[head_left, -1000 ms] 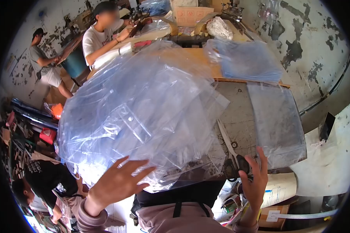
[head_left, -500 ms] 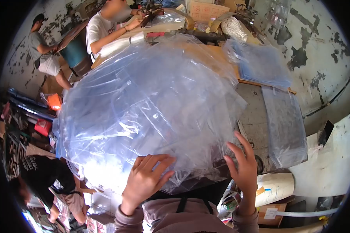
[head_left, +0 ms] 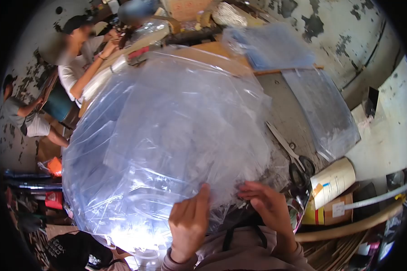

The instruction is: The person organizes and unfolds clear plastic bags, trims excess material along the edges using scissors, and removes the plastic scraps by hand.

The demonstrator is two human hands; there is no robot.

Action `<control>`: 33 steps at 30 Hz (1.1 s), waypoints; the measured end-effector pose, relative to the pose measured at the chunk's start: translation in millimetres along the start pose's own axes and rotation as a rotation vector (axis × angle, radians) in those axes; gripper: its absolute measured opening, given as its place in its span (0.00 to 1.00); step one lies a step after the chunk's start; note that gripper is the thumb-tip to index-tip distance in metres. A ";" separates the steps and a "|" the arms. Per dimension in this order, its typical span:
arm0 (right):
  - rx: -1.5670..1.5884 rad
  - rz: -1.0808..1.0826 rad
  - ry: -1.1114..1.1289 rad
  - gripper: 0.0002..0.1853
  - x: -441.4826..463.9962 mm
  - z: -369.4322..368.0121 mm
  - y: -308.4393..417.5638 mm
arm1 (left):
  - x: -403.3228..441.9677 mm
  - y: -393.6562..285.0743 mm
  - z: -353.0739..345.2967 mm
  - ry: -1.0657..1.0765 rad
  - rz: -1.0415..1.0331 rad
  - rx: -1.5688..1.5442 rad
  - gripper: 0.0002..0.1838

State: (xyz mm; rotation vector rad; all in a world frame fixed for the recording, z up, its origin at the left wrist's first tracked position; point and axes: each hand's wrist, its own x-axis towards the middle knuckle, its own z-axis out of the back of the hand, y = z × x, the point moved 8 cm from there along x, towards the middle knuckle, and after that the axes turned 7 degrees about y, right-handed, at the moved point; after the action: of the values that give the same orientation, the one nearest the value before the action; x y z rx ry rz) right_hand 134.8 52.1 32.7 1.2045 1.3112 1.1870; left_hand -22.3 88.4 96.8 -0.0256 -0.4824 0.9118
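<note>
A big heap of clear plastic sheets point(head_left: 181, 122) with glossy folds covers most of the table in front of me. My left hand point(head_left: 189, 221) is closed at the near edge of the heap, its fingers curled on the clear plastic. To its right, my right hand point(head_left: 267, 205) hovers by the same edge, fingers loosely bent and apart, with nothing seen in them. Beyond that hand, scissors point(head_left: 298, 165) with black handles lie on the table, blades pointing away from me.
Folded bluish plastic sheets point(head_left: 280, 47) are stacked at the back right, with another flat plastic sheet point(head_left: 323, 113) nearer. A person in white point(head_left: 74, 72) sits at the back left, another person point(head_left: 22, 113) stands behind. A person in black point(head_left: 74, 253) is low at the left.
My left hand has gone from spread fingers to a closed grip and shifted right. My right hand has moved left and lower. The view has turned, and the scissors now show fully.
</note>
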 end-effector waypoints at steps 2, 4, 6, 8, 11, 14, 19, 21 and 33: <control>0.045 0.040 -0.004 0.24 -2.1 -3.9 -11.0 | -9.0 -15.2 -4.0 0.067 0.012 -0.066 0.14; 0.033 0.100 0.100 0.32 3.6 -20.0 -5.2 | -19.3 -35.6 -3.3 0.143 -0.066 -0.078 0.14; 0.347 0.080 0.126 0.32 5.5 -35.8 5.2 | -26.4 -53.5 1.3 0.132 -0.118 -0.063 0.15; 0.633 0.009 0.293 0.30 8.1 -48.1 2.1 | -30.9 -52.0 -1.5 0.105 -0.120 -0.086 0.16; 0.654 -0.087 0.300 0.30 10.5 -45.2 -12.7 | -26.6 -40.5 -23.3 0.274 -0.026 -0.250 0.22; 0.595 -0.039 0.260 0.29 11.6 -38.4 -13.4 | -20.2 -16.1 -44.5 0.170 0.106 -0.527 0.32; 0.622 -0.115 0.199 0.26 9.7 -28.6 -32.8 | -17.8 -19.0 -45.6 0.224 0.001 -0.442 0.30; 0.799 -0.107 0.234 0.25 10.8 -29.9 -35.4 | -17.9 -16.6 -45.0 0.229 -0.007 -0.457 0.28; 0.079 0.055 0.142 0.25 13.8 -1.6 -12.8 | -18.7 -22.4 -31.5 0.065 -0.189 -0.467 0.22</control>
State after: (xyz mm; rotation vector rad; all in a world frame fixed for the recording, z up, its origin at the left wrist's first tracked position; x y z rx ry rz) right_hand 131.7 65.3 19.6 1.2378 1.4502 1.2900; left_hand -2.1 66.0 66.4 -0.4268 -0.6179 0.5968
